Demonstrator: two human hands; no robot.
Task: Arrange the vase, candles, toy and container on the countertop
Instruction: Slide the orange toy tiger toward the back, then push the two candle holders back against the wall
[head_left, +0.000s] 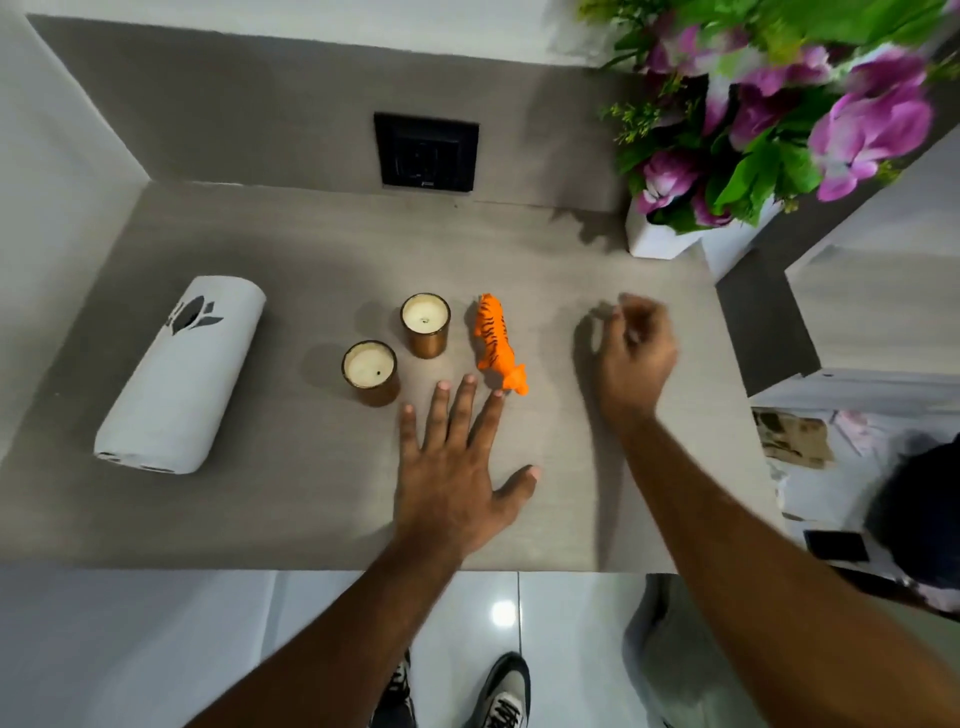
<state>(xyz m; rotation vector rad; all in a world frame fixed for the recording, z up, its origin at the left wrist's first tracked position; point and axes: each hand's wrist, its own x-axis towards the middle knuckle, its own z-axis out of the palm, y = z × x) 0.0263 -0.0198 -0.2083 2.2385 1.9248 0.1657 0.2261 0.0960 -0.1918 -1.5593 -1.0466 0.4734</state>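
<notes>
On the grey countertop (291, 509) an orange toy tiger (496, 340) lies on its side at the middle. Just left of it stand two candles in bronze jars, one further back (425, 325) and one nearer (370, 371). A white container with a dark flower mark (179, 374) lies on its side at the left. At the back right corner a white vase (655, 236) holds purple flowers. My left hand (454, 467) rests flat, fingers spread, its index fingertip touching the tiger's head. My right hand (631, 353) hovers right of the tiger, fingers loosely curled and holding nothing.
A black wall socket (426, 151) sits on the grey back wall. The counter's front edge runs below my left wrist, with white floor tiles and my shoes (501, 691) beyond it. A wall corner (769, 322) cuts in at the right.
</notes>
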